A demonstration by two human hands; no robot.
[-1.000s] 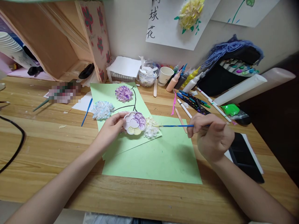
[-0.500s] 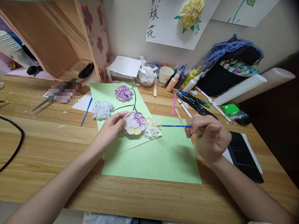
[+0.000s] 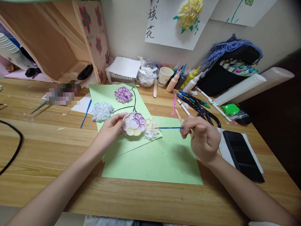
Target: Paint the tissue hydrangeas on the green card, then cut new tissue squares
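My left hand point(image 3: 110, 129) grips a small white flower-shaped paint palette point(image 3: 134, 124) with purple and yellow wells, held over the green paper sheet point(image 3: 122, 100). My right hand point(image 3: 202, 136) pinches a thin blue paintbrush point(image 3: 168, 127) whose tip rests on a white and pale yellow paper flower point(image 3: 150, 128) just right of the palette. On the same sheet lie a purple paper flower point(image 3: 123, 94) and a light blue paper flower point(image 3: 102, 111), joined by a drawn black stem. A second green sheet point(image 3: 160, 157) lies underneath, toward me.
Paint bottles point(image 3: 181, 80), a paper cup point(image 3: 165, 75), a bowl of paper scraps point(image 3: 147, 77), markers and scissors point(image 3: 207, 114) crowd the back right. A black tablet point(image 3: 242, 155) lies at right. A blue brush point(image 3: 86, 113), a black cable point(image 3: 14, 150) and wooden boards point(image 3: 47, 40) are at left.
My right hand slid leftward along the brush toward the paper flower; the brush tip stays at the flower. My left hand still holds the palette in place.
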